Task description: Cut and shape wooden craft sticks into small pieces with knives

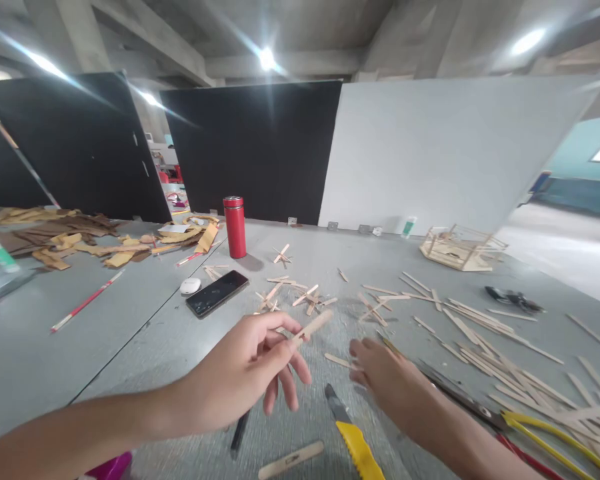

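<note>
My left hand (pixel 255 367) pinches a short wooden stick (pixel 316 326) between thumb and index finger, above the grey table (pixel 170 373). To its right, my right hand (pixel 380 367) is low over the table, fingers bent, at the end of another flat wooden stick (pixel 337 361); whether it grips that stick is unclear. A yellow-handled cutter (pixel 356 447) lies between the forearms, blade pointing away. Near the bottom edge rests a marked stick (pixel 291 461). Small clusters of stick pieces (pixel 310 299) lie beyond my hands.
A red bottle (pixel 235 228), a phone (pixel 217 294) and a white case (pixel 191 287) stand or lie ahead. Many sticks (pixel 500 363), yellow-handled scissors (pixel 510 419) and a wooden frame model (pixel 460 249) are on the right. Scraps (pixel 125 247) cover the back left, before upright panels (pixel 255 153).
</note>
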